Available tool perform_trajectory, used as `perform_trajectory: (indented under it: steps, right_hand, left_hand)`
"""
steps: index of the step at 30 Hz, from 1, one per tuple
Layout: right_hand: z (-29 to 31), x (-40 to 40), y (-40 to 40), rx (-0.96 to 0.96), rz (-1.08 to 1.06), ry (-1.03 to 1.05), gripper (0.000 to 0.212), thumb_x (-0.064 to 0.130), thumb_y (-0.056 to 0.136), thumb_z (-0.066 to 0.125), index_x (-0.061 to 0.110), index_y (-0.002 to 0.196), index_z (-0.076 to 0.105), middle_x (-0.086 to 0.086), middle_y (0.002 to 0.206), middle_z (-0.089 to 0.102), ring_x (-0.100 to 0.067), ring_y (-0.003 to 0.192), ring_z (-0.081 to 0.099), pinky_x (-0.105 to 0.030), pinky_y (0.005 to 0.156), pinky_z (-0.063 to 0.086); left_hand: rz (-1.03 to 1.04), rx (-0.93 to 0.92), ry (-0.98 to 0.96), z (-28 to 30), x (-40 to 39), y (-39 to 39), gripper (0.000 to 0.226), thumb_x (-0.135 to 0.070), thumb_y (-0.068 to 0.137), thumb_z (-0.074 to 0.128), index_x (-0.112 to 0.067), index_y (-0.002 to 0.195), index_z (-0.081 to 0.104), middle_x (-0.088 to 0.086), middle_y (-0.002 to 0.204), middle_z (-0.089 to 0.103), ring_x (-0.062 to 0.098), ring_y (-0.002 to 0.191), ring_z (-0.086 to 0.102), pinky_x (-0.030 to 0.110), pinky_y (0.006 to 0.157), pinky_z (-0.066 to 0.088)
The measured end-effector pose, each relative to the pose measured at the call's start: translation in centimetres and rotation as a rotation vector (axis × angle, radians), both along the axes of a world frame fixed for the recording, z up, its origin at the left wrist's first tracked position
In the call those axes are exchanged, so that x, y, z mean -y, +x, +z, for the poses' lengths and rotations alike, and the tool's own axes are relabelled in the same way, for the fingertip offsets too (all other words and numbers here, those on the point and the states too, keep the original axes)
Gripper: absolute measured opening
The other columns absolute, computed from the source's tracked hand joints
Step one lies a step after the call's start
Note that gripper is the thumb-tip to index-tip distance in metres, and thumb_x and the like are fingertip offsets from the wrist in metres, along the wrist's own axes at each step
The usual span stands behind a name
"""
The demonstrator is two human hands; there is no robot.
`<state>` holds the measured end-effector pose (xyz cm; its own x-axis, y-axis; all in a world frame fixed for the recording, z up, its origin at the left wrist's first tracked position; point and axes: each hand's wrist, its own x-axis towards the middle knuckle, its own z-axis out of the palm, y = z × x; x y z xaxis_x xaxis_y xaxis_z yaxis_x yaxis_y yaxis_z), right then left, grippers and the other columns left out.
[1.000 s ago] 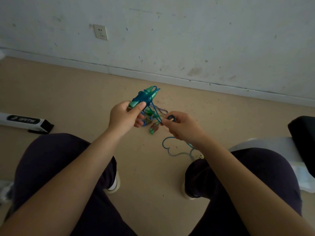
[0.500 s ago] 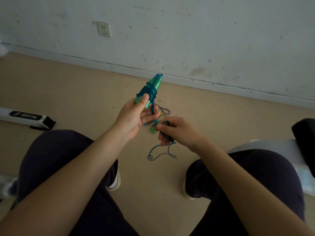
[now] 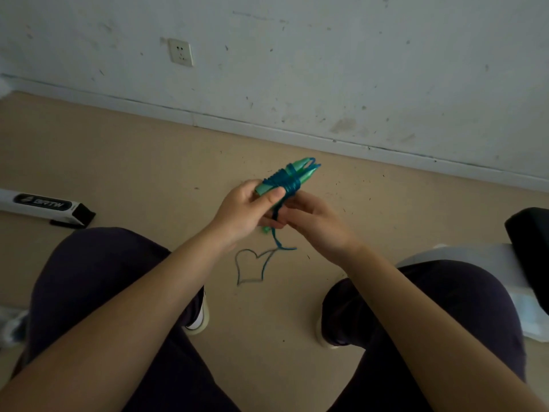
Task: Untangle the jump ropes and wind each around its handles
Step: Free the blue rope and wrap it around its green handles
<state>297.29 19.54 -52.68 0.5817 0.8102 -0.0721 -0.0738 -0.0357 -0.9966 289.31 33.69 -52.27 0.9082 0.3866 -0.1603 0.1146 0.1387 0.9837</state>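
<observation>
The pair of green handles [image 3: 285,178] is gripped in the left hand [image 3: 246,211], thumb pressed over the blue rope [image 3: 286,182] already coiled around them. Just beside and below that grip, the right hand [image 3: 312,221] is closed on the rope's free strand, though the exact pinch is hidden behind the fingers. Compared with a second ago, the bundle has been turned and the hands brought together, and the slack on the floor [image 3: 148,173] below has shrunk to one small loop [image 3: 252,267], so the winding is judged nearly done for this rope. A green piece [image 3: 265,230] under the left hand is barely made out. Whether a second rope remains beneath the hands cannot be told.
</observation>
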Motion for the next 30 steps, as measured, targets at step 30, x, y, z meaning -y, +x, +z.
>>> perform_trajectory:
  steps: [30]
  right_hand:
    - [2.2,1.5,2.1,0.744,-0.099,-0.312,0.016,0.023,0.090,0.069,0.008,0.082,0.072,-0.009,0.067,0.064,-0.013,0.056,0.050,-0.033,0.056,0.043]
  left_hand:
    - [-0.555,-0.265,0.569,1.2,-2.1,-0.6,0.017,-0.024,0.092,0.069,-0.018,0.080,0.059,0.003,0.062,0.064,0.018,0.050,0.062,0.031,0.050,0.052]
